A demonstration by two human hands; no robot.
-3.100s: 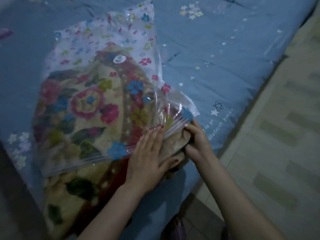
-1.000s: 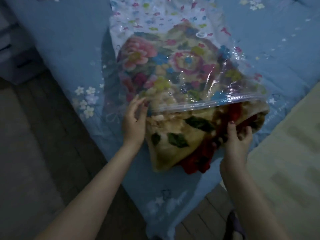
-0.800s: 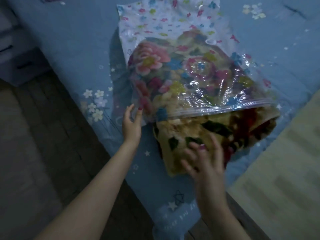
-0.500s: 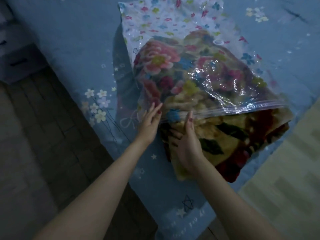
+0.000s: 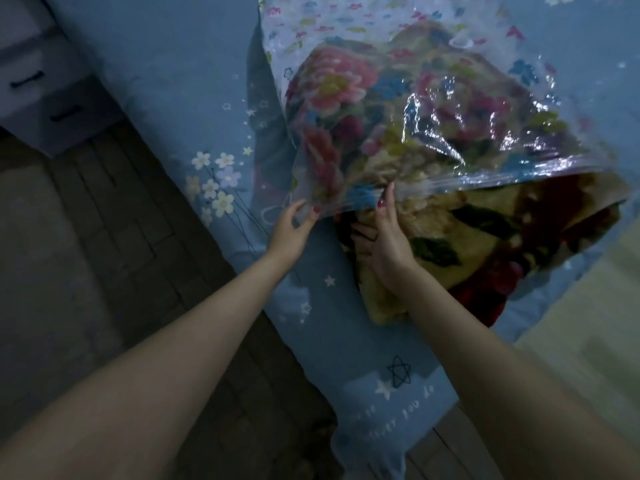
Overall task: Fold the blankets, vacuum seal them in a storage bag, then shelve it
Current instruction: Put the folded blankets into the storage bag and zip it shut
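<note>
Blankets, folded into one thick floral bundle, lie on the blue bedspread with their far part already inside the clear storage bag and their near end sticking out of its mouth toward me. From my remote seat I watch both bare hands working at the mouth's left corner.

My left hand is at the corner of the bag's rim. Its thumb and fingers are loosely spread, with the tips closing on the plastic edge; I read it as a light pinch of the rim, though the film is clear and I cannot tell how firmly it is caught. Just beyond this hand, a thin white cord loop lies on the bedspread.

My right hand sits just to the right of the left one, palm against the exposed blanket end. Its forefinger is straight and reaches up to touch the zip strip of the bag mouth, while the other fingers are relaxed against the plush. It presses; it grips nothing.

Well off to the left of both hands, past the bed edge, stands a pale drawer unit on the dark floor.
</note>
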